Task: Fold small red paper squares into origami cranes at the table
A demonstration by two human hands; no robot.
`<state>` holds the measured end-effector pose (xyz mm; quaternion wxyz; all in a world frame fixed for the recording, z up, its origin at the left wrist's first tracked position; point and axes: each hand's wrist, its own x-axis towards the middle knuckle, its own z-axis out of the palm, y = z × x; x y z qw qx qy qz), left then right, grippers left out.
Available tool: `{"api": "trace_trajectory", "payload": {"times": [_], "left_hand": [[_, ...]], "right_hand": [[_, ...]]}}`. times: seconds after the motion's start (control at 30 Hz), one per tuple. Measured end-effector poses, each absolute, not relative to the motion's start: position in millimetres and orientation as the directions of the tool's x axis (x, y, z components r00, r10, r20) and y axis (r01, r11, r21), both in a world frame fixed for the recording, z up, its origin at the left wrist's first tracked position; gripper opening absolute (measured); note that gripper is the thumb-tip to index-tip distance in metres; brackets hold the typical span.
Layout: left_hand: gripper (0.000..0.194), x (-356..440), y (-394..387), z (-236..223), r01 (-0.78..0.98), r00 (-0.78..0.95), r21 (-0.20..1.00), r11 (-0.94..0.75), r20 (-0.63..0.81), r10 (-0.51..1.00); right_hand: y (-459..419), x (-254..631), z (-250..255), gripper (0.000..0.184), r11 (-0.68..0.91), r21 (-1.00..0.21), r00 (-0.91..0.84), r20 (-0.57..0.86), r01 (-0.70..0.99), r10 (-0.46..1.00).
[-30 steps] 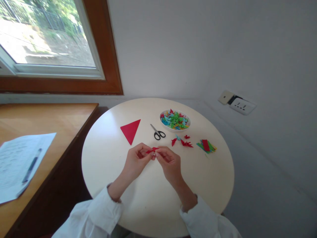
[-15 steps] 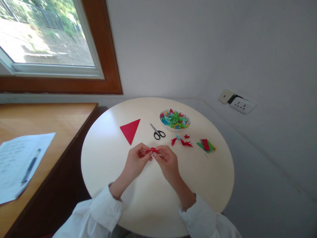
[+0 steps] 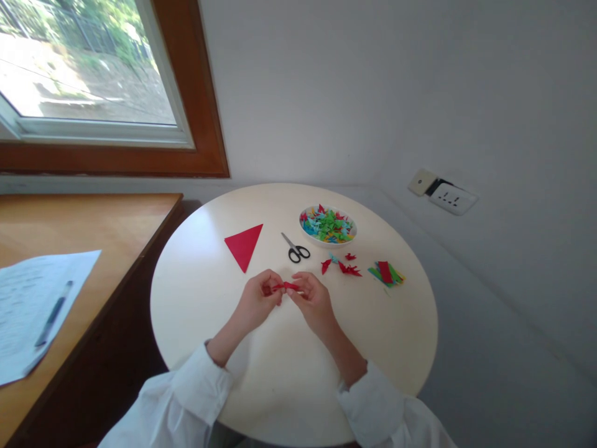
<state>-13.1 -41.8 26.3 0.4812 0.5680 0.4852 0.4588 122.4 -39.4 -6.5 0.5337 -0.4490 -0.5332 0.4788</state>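
A small folded piece of red paper (image 3: 286,285) is held between both hands above the middle of the round white table (image 3: 280,386). My left hand (image 3: 257,298) pinches its left end, and my right hand (image 3: 312,298) has thumb and fingers on its right end. Fingertips partly cover the paper, so its full shape is hidden. Beyond the hands lie black-handled scissors (image 3: 295,250), tips pointing away to the left. Left of them is a red paper triangle (image 3: 244,246). To the right, several small red folded paper pieces (image 3: 349,269) lie loose, with a light blue one among them.
A white oval dish (image 3: 328,245) heaped with colourful folded paper pieces stands near the back. A stack of coloured paper strips (image 3: 386,272) lies at the right. On the wooden desk (image 3: 116,218) at left are paper sheets (image 3: 28,311) and a pen (image 3: 53,314). Wall sockets (image 3: 451,198) are at right.
The red paper in the hands has turned and now shows a narrower, longer outline. My right fingers have shifted slightly on it. The view has drifted a little.
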Motion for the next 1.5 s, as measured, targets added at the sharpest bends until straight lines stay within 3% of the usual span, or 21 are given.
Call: {"api": "trace_trajectory", "payload": {"times": [0.13,0.33,0.63,0.83,1.23,1.37,1.5], "left_hand": [[0.022,-20.2,-37.4,28.0,0.169,0.205,0.981,-0.1,0.064,0.977],[0.027,-26.5,-40.2,34.1,0.154,0.289,0.986,-0.067,0.02,0.957],[0.024,-12.9,-45.7,26.5,-0.16,0.092,0.985,0.057,-0.043,0.995],[0.016,-5.3,-45.7,17.3,-0.149,0.0,0.988,0.039,-0.039,0.999],[0.01,-7.4,-40.0,19.5,-0.101,-0.047,0.995,-0.014,0.009,0.999],[0.012,-9.3,-40.2,22.9,-0.153,-0.024,0.987,0.049,-0.053,0.998],[0.013,-10.2,-41.2,28.9,-0.19,0.047,0.975,0.117,-0.11,0.993]], "right_hand": [[-35.6,128.0,0.9,0.031,0.073,-0.997,-0.107,0.073,-0.004,0.992],[-38.1,123.8,6.6,0.012,0.091,-0.996,-0.133,0.093,-0.019,0.987],[-41.4,118.0,10.6,0.008,0.02,-0.972,0.057,0.007,-0.235,0.998],[-44.7,112.9,11.1,0.009,0.025,-0.963,0.101,-0.002,-0.269,0.995],[-42.8,119.1,3.2,0.011,0.055,-0.998,-0.053,0.054,0.005,0.997],[-44.5,126.0,5.7,0.007,0.208,-0.967,-0.064,0.201,0.143,0.977],[-46.9,132.6,9.5,0.003,0.437,-0.859,-0.106,0.425,0.267,0.899]]}}
